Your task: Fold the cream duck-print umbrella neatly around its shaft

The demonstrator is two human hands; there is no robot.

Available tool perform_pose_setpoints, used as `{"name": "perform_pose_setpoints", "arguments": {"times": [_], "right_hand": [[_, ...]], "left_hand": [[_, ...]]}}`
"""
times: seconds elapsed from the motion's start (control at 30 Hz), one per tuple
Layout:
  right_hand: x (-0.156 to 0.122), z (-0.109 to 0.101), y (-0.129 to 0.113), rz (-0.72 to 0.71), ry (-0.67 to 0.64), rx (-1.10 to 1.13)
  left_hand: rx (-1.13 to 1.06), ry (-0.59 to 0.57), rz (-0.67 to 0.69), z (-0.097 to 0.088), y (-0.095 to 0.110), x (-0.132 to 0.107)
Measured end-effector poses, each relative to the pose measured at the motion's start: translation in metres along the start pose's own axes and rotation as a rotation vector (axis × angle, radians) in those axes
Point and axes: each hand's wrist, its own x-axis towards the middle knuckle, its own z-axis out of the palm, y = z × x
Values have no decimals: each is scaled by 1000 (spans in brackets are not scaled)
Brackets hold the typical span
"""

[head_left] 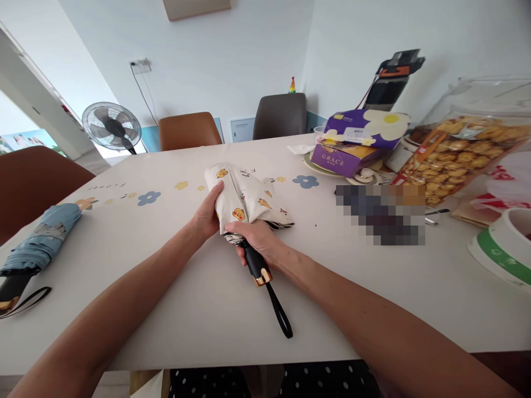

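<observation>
A folding umbrella (233, 190) with cream fabric and orange cartoon prints is held just over the middle of the white table (174, 309). Its canopy is collapsed, with a loose flap of cloth spreading to the right. My left hand (208, 213) grips the left side of the fabric, thumb on top. Around the base of the canopy, where it meets the black and gold handle, my right hand (259, 240) is closed. A black wrist strap hangs from the handle toward me. At the far left lies a blue folding umbrella (45, 237), rolled up.
On the right stand a purple tissue box (338, 160), a clear jar of walnuts (460, 155), a dark bottle (385, 83) and a white-and-green roll (504, 249). A blurred patch (381, 215) hides something there. Chairs (188, 130) and a fan (112, 127) are beyond the table.
</observation>
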Motion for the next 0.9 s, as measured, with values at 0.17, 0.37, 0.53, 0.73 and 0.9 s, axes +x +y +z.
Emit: {"name": "perform_pose_setpoints", "arguments": {"times": [0.17,0.37,0.53,0.73,0.9], "right_hand": [[-1,1,1,-7,-38,24],[0,0,2,23,-45,45],[0,0,3,16,-22,58],[-1,0,1,27,-25,61],[1,-2,2,3,-42,119]], "left_hand": [[10,40,-23,0,-2,-1],[1,40,-6,0,-3,-2],[21,39,-4,-1,-4,-1],[47,43,-3,-1,-3,0],[198,228,87,-9,-2,4]]}}
